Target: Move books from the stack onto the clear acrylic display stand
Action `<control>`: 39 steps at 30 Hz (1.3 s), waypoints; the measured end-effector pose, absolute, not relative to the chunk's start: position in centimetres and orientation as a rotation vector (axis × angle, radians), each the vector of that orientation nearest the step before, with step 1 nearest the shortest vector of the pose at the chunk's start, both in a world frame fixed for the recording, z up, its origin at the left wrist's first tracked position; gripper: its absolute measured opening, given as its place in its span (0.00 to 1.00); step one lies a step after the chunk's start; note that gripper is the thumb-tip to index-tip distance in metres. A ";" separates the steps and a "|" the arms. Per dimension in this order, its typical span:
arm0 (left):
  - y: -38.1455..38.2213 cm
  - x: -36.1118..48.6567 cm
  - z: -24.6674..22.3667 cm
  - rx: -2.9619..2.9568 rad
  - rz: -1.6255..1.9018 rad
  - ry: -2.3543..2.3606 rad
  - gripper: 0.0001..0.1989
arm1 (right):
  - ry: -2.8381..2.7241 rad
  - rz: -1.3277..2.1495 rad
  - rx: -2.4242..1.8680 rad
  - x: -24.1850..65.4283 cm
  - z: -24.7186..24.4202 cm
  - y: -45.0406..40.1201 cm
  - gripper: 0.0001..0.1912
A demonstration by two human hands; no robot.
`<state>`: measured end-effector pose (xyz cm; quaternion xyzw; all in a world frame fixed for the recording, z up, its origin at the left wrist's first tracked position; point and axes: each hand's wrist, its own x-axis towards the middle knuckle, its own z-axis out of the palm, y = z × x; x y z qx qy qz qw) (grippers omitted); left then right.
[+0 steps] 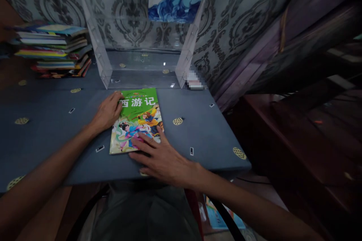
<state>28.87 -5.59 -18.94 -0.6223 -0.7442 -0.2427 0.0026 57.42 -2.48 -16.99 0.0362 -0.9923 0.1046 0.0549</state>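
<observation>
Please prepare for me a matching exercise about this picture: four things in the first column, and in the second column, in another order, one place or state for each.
Things
1. Storybook
2. Stack of books
3. Clear rack
4. Right hand

Places or states
A. Transparent, just beyond the storybook
B. Closed, with green at the top
C. Over the storybook's lower right part
D. Left of the clear rack, piled up

Right pairs: 1-B, 2-D, 3-A, 4-C

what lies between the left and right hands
A green-topped book lies there: the left hand is at its upper left edge, the right hand over its lower right corner, as the head view shows.
</observation>
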 end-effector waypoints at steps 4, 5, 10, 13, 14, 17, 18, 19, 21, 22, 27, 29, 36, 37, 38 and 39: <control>-5.7 29.0 -18.9 -1.946 -0.763 -2.335 0.17 | -3.018 0.441 -0.135 59.6 -17.0 -2.3 0.19; -5.7 29.0 -18.8 -1.949 -0.748 -2.330 0.17 | -3.005 0.462 -0.180 59.8 -17.0 -2.6 0.19; -5.1 27.6 -17.6 -2.085 -0.556 -2.310 0.18 | -2.941 0.529 -0.208 59.0 -16.7 -6.3 0.21; -4.0 27.2 -16.2 -2.160 -0.357 -2.335 0.18 | -2.936 0.509 0.111 57.0 -15.9 -8.8 0.22; -3.6 27.4 -15.7 -2.171 -0.297 -2.332 0.18 | -2.919 0.488 0.226 56.3 -15.6 -9.4 0.22; -3.1 29.5 -14.9 -2.195 -0.207 -2.282 0.19 | -2.868 0.439 0.451 54.3 -15.3 -10.0 0.21; -3.1 30.4 -14.9 -2.200 -0.203 -2.259 0.20 | -2.857 0.451 0.496 53.9 -15.3 -9.8 0.19; -3.1 31.4 -14.9 -2.205 -0.195 -2.234 0.20 | -2.846 0.480 0.526 53.7 -15.5 -9.3 0.18; -3.5 33.4 -15.1 -2.217 -0.154 -2.185 0.22 | -2.810 0.581 0.527 53.7 -15.9 -7.5 0.14; -3.6 34.3 -15.2 -2.214 -0.124 -2.167 0.23 | -2.775 0.648 0.475 53.9 -16.2 -6.2 0.13; -3.9 37.3 -15.5 -2.126 -0.022 -2.175 0.20 | -2.247 1.189 -0.255 54.4 -17.0 2.7 0.22; -3.7 38.0 -15.6 -2.068 -0.020 -2.194 0.18 | -1.940 1.410 -0.438 53.5 -17.3 6.3 0.21; -3.3 38.3 -16.8 -1.996 -0.045 -2.148 0.21 | -1.767 1.469 -0.500 50.3 -19.5 11.4 0.20; -3.3 38.1 -16.9 -1.994 -0.034 -2.134 0.22 | -1.800 1.441 -0.492 50.3 -19.7 11.4 0.21; -3.3 38.1 -16.9 -1.998 -0.025 -2.124 0.22 | -1.828 1.419 -0.481 50.5 -19.8 11.3 0.21; -3.3 38.0 -16.9 -2.006 -0.021 -2.120 0.22 | -1.850 1.405 -0.468 50.7 -19.9 11.2 0.21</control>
